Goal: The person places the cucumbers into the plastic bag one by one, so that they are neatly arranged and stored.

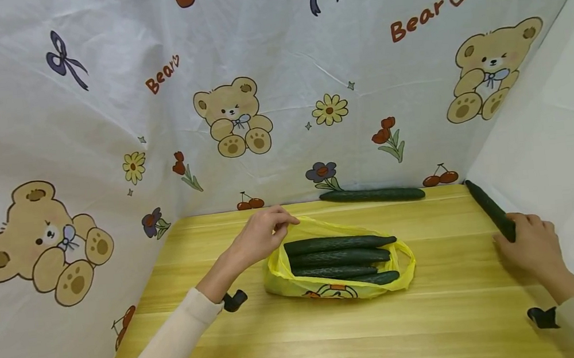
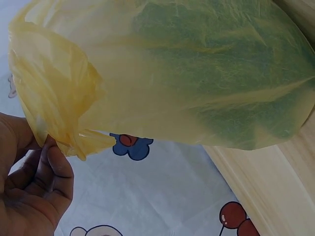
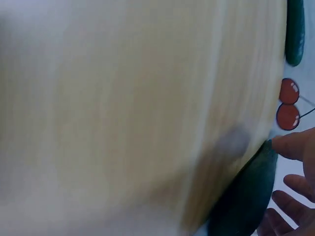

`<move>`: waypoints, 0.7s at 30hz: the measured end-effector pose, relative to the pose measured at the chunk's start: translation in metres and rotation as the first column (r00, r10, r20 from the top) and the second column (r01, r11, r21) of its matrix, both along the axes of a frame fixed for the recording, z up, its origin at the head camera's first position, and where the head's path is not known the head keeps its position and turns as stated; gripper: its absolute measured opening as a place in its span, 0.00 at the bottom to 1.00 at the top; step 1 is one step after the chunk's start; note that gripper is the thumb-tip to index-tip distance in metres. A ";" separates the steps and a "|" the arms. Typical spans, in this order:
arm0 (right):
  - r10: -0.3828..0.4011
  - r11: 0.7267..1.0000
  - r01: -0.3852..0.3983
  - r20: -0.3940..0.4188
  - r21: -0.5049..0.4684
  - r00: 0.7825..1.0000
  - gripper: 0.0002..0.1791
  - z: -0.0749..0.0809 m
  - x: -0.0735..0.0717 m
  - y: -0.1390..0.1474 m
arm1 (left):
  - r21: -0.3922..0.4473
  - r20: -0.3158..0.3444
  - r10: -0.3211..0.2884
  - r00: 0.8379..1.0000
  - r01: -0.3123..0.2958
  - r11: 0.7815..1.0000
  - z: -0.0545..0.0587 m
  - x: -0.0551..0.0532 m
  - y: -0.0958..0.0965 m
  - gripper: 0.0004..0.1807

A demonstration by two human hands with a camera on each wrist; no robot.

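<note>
A yellow plastic bag (image 1: 289, 287) lies on its side on the wooden table, its mouth showing several dark green cucumbers (image 1: 341, 258) stacked lengthwise. My left hand (image 1: 261, 236) pinches the bag's upper left edge between thumb and fingers. In the left wrist view, the bunched plastic (image 2: 64, 98) hangs from those fingertips, and cucumbers show green through the film. On the far right, my right hand (image 1: 532, 245) holds the near end of a single cucumber (image 1: 488, 206), which slants along the side wall. The right wrist view has the thumb (image 3: 293, 146) at that cucumber's tip.
Another cucumber (image 1: 371, 195) lies along the back edge of the table, against the printed bear cloth (image 1: 287, 184). A plain white wall (image 1: 567, 175) closes the right side. Black wrist-camera parts (image 1: 235, 301) show beside both wrists.
</note>
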State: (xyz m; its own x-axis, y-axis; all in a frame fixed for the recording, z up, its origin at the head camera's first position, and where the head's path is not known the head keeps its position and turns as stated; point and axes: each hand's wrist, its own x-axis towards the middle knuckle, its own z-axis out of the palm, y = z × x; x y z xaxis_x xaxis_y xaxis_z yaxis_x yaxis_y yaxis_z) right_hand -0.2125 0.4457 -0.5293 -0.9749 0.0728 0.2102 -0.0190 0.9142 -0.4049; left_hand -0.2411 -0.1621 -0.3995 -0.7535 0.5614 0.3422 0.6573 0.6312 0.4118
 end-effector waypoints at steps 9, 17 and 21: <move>-0.060 0.998 0.058 0.070 0.020 0.996 0.41 -0.008 -0.001 0.015 | -0.009 -0.023 0.005 1.000 -0.005 1.000 -0.001 0.000 0.001 0.14; -0.095 0.994 0.090 0.100 0.055 0.990 0.39 -0.008 -0.003 0.012 | -0.016 -0.030 0.005 1.000 -0.006 1.000 -0.002 0.001 0.001 0.14; -0.089 0.994 0.082 0.104 0.066 0.991 0.38 -0.011 -0.004 0.011 | -0.011 -0.036 0.002 0.999 -0.002 1.000 -0.004 0.001 0.000 0.14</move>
State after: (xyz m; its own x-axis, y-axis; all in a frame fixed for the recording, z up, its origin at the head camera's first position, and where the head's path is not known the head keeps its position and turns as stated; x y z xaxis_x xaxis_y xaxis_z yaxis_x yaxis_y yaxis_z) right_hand -0.2170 0.4570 -0.5398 -0.9827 0.1470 0.1123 0.1005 0.9339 -0.3432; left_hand -0.2402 -0.1619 -0.4032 -0.7419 0.5639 0.3628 0.6703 0.6368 0.3810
